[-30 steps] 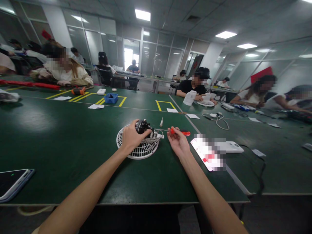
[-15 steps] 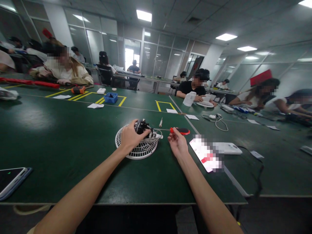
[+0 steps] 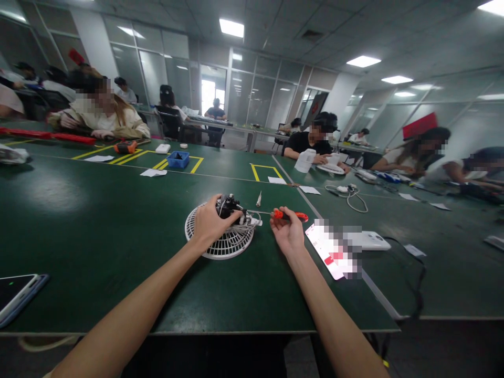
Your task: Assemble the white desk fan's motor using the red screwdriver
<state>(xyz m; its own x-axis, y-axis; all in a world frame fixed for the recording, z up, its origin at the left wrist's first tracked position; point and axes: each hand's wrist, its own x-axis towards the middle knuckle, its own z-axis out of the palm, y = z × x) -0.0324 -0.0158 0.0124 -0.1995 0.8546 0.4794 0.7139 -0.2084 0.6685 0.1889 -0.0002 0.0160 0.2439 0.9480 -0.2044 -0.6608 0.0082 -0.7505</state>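
Observation:
My left hand point(image 3: 208, 220) is closed round a black fan motor point(image 3: 228, 206), thumb on its near side and fingers over the far side. Beneath the motor lies a round white fan grille point(image 3: 224, 248), with pale wires bunched along its right side. In my right hand point(image 3: 288, 230) is a red and black screwdriver point(image 3: 297, 216), held by the front of its handle. Its thin shaft points left at the motor's right end; whether the tip touches a screw cannot be made out. A small pointed metallic piece point(image 3: 259, 199) lies just beyond the shaft.
A lit phone point(image 3: 328, 254) and a white device point(image 3: 370, 240) lie right of my right hand. At the left front edge is another phone point(image 3: 19, 294). Farther back stand a blue bin point(image 3: 178, 159) and a coiled cable point(image 3: 352, 197). Other people sit round the tables.
The screwdriver's handle has turned in my right hand, showing more red now. My left hand keeps its hold on the motor, and the fan parts stay in place.

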